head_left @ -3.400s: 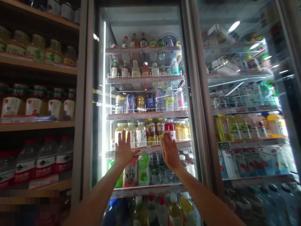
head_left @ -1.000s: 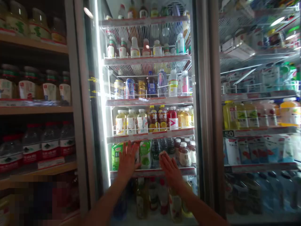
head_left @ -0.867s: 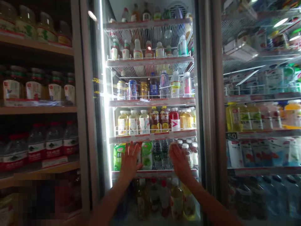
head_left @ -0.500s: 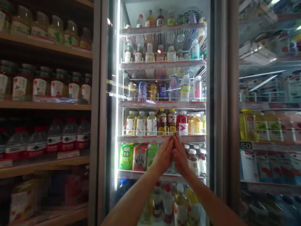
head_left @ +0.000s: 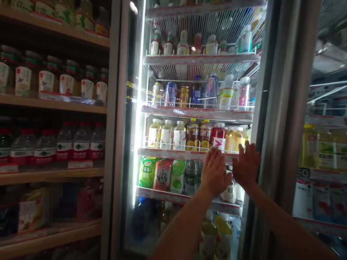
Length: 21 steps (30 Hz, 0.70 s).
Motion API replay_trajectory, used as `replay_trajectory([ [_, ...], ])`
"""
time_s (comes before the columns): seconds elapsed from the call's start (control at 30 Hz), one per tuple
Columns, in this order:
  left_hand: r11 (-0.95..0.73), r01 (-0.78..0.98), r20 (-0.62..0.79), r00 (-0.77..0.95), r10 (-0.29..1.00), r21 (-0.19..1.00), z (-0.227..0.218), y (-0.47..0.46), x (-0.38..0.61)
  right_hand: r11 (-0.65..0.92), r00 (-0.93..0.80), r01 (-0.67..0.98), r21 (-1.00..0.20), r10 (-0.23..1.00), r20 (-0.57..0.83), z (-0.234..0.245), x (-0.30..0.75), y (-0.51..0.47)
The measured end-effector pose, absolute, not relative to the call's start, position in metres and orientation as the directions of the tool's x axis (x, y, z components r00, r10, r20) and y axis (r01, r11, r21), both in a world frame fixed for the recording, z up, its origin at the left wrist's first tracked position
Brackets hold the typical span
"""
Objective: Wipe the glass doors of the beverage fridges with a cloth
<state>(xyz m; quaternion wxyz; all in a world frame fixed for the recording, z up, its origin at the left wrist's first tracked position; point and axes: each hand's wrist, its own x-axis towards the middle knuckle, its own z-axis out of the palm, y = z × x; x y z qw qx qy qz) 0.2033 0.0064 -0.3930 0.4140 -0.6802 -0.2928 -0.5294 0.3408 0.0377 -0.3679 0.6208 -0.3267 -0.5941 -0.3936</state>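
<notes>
My left hand point(head_left: 215, 172) is held out in front of the lit, glass-fronted drinks fridge, palm turned away and fingers extended. Behind its fingertips stands a red drink bottle point(head_left: 218, 133) with a large V on its label. My right hand point(head_left: 247, 166) is raised to the right of it, fingers spread, near the metal door frame point(head_left: 280, 119). Neither hand holds anything. Whether they touch the glass I cannot tell. Beyond the right fingers are yellow drink bottles point(head_left: 235, 137). The hands partly cover the shelf edge and white-capped bottles below.
On the left, wooden shelves point(head_left: 54, 99) carry glass jars point(head_left: 46, 81) and red-labelled water bottles point(head_left: 65, 142). Inside the fridge, green and red drink pouches point(head_left: 148, 171) stand low on the left, with cans point(head_left: 170, 94) higher up. Another drinks cabinet stands at the far right.
My hands were together at the fingertips; now they are apart, fingers open, and both are farther right. The view has tilted and shifted, so the fridge appears turned.
</notes>
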Motion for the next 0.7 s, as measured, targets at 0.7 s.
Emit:
replay_trajectory([
  [0.7, -0.208, 0.917, 0.936, 0.351, 0.008, -0.342, -0.371, 0.007, 0.147, 0.397, -0.074, 0.910, 0.116, -0.119, 0.990, -0.373, 0.340, 0.041],
])
